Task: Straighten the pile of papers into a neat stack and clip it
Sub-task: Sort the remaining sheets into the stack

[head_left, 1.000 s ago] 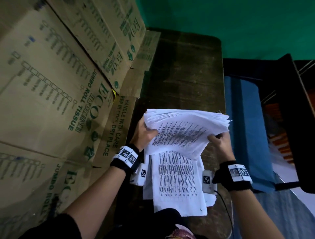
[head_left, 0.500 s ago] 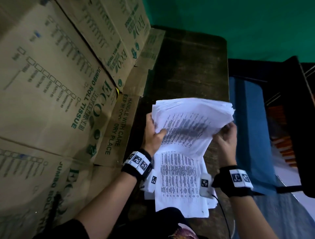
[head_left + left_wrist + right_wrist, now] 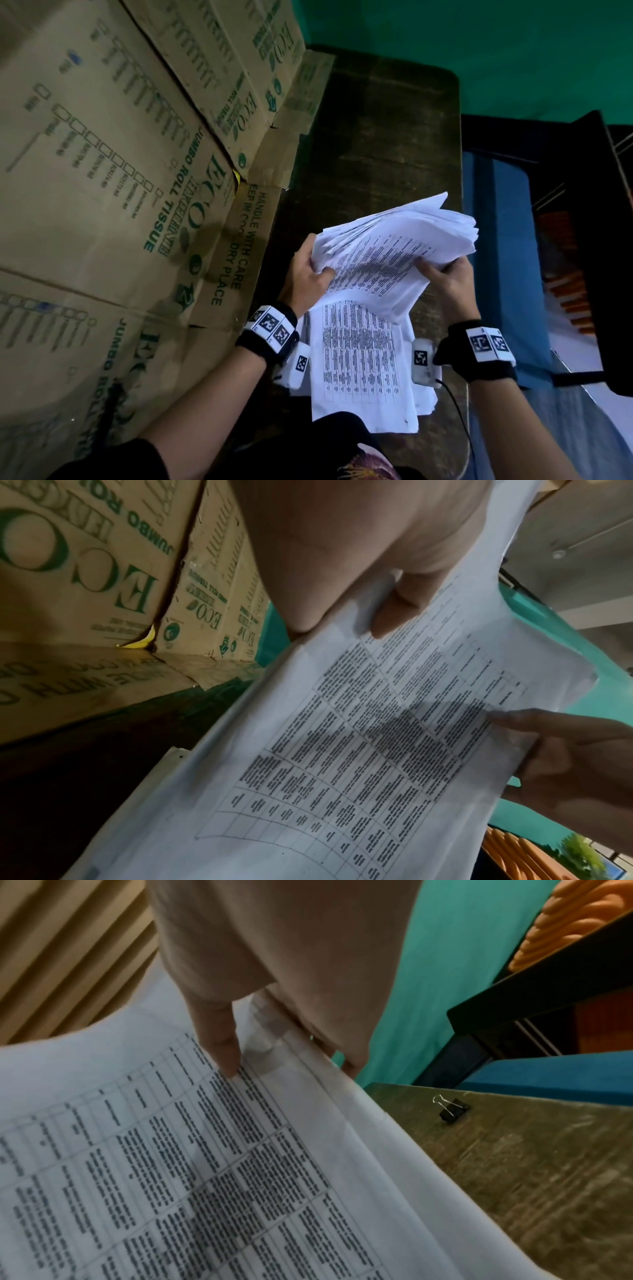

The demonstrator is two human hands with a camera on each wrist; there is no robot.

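Cardboard boxes (image 3: 102,171) along the worktop's (image 3: 376,137) left edge read "ECO", "JUMBO ROLL TISSUE", "HANDLE WITH CARE". Our left hand (image 3: 305,274) pinches the lifted paper stack (image 3: 394,253) at its left edge, thumb on top. More printed sheets (image 3: 359,363) lie flat underneath. Right hand (image 3: 448,284) pinches the stack's right edge. Binder clip (image 3: 452,1108) sits near the worktop's right edge.

**What my papers and the frame edges keep from view**

The printed tables on my lifted bundle of papers (image 3: 394,253) are too blurred to read. My left hand (image 3: 303,274) and right hand (image 3: 448,281) have their fingers tucked behind the sheets. The bundle covers the table's (image 3: 376,137) right edge, so the binder clip (image 3: 453,1109) shows only from my right wrist. The cardboard boxes (image 3: 120,171) run off the left edge.
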